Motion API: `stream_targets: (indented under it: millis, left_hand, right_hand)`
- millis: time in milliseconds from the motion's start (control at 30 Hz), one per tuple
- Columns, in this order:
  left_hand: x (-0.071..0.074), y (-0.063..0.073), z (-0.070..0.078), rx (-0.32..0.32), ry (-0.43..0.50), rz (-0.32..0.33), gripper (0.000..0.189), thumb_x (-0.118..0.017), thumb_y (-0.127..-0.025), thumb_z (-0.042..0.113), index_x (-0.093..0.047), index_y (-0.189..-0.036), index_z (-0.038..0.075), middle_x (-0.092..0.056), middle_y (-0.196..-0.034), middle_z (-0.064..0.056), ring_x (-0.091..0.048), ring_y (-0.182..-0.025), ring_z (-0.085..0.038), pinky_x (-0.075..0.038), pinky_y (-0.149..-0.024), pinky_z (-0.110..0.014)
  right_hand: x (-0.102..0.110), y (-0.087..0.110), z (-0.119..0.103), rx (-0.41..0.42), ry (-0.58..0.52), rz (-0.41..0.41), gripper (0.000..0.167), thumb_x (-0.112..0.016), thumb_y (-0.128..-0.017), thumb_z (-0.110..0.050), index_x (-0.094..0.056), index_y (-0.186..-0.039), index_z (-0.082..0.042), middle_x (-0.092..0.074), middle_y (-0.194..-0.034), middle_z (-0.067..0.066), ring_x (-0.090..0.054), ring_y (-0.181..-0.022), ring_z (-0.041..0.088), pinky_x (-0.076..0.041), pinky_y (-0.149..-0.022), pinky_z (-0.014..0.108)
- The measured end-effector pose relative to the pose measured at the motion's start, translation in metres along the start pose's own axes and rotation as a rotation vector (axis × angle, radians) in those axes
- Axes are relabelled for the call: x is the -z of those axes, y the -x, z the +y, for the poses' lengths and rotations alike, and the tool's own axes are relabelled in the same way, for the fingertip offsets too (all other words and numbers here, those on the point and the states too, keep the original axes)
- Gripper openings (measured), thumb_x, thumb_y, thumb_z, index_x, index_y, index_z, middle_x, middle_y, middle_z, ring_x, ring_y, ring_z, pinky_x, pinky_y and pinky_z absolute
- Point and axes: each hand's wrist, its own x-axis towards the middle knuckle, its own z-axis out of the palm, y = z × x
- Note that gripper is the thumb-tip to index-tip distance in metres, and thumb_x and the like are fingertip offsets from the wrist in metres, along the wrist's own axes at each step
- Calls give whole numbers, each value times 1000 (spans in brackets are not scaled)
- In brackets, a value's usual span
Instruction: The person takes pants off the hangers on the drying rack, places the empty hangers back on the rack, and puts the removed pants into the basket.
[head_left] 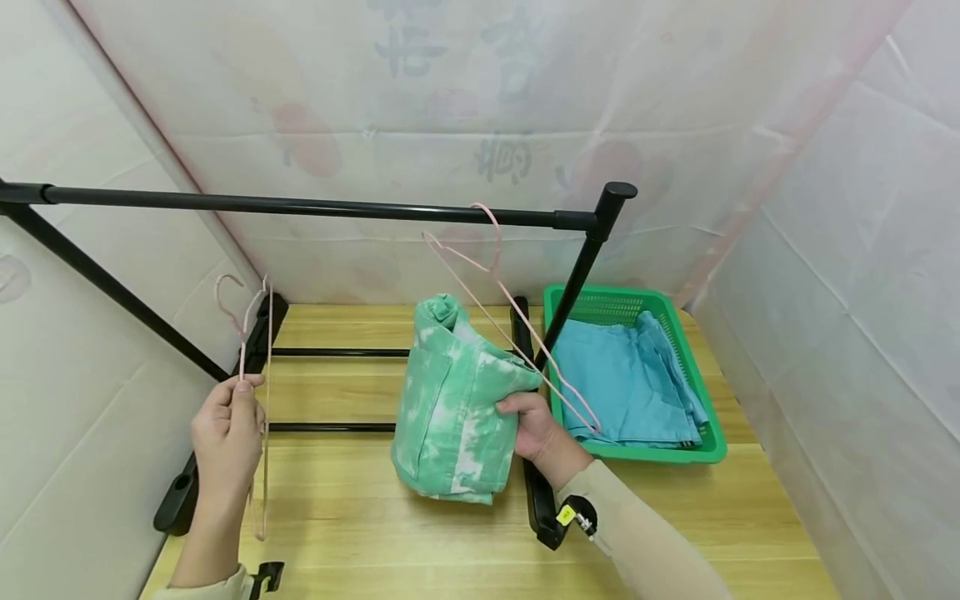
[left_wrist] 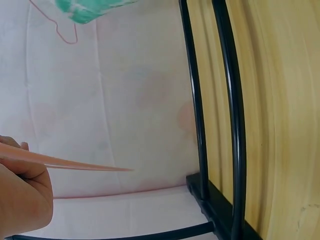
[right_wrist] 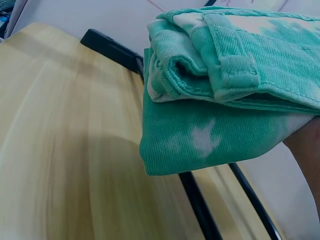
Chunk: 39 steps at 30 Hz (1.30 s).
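My left hand (head_left: 228,429) pinches a pink clothes hanger (head_left: 243,333) below its hook, left of the rack; the hanger is seen nearly edge-on. In the left wrist view the pink hanger (left_wrist: 60,162) points away from the hand. With my right hand (head_left: 538,429) I grip folded green-and-white tie-dye pants (head_left: 461,408), thumb in front, the other fingers mostly hidden behind the cloth. A waistband and belt loop show on the pants (right_wrist: 235,75) in the right wrist view. A second pink hanger (head_left: 495,258) hangs from the rail, its lower end beside the pants.
A black rack with a top rail (head_left: 300,205) stands on the wooden table (head_left: 337,500). At the right, a green basket (head_left: 693,454) contains folded blue cloth (head_left: 615,383). Pale sheets (head_left: 825,292) surround the table at the back and sides.
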Motion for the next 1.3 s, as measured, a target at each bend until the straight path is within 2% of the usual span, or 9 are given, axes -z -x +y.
stream_targets:
  millis: [233,433,567,833,1033,1167,1300]
  left_hand:
    - [-1,1,2,29,14,-13,31,-45,-107,21,-66,-108,-2,-45,-54,-1,-35,-42,-10,-26,-36,-29]
    - [-4,3,5,10,37,-35,31,-45,-107,22,-66,-106,0,-43,-53,-1,-35,-43,-10,-26,-38,-29]
    - [-6,2,3,4,54,-40,31,-45,-107,22,-66,-106,-2,-41,-52,-1,-34,-42,-10,-24,-37,-30]
    - [-6,3,1,22,46,-47,31,-46,-107,23,-66,-107,-1,-40,-52,-1,-32,-41,-10,-23,-37,-31]
    - [-8,3,2,53,77,-55,32,-46,-107,23,-65,-108,-3,-40,-52,-1,-33,-42,-9,-23,-37,-30]
    - [-11,3,2,42,68,-54,30,-46,-107,21,-66,-106,-1,-40,-52,0,-33,-42,-9,-24,-37,-30]
    - [-12,3,2,28,48,-51,30,-46,-107,21,-66,-106,-1,-41,-52,0,-34,-42,-9,-26,-38,-29]
  right_hand:
    - [8,17,2,5,-76,-8,34,-32,-95,9,-57,-103,-13,-65,-117,1,-63,-117,17,-48,-104,34]
    - [11,37,-3,11,-110,40,48,-17,-97,8,-57,-117,-10,-63,-126,4,-60,-123,20,-44,-109,36]
    - [13,49,-7,33,-133,38,54,-9,-98,6,-56,-122,-8,-62,-130,6,-59,-125,21,-44,-109,36]
    - [18,79,-15,70,-159,2,47,-12,-98,7,-53,-118,-4,-60,-134,11,-56,-129,25,-42,-110,37]
    - [16,102,-19,89,-182,-26,51,-9,-99,6,-49,-128,-4,-53,-143,12,-48,-137,27,-35,-115,39]
    - [14,116,-20,105,-191,-26,49,-9,-101,5,-49,-129,-4,-51,-145,13,-47,-138,27,-34,-116,39]
    - [11,128,-19,95,-210,-49,52,-7,-102,3,-45,-138,-3,-48,-149,13,-43,-141,27,-32,-117,39]
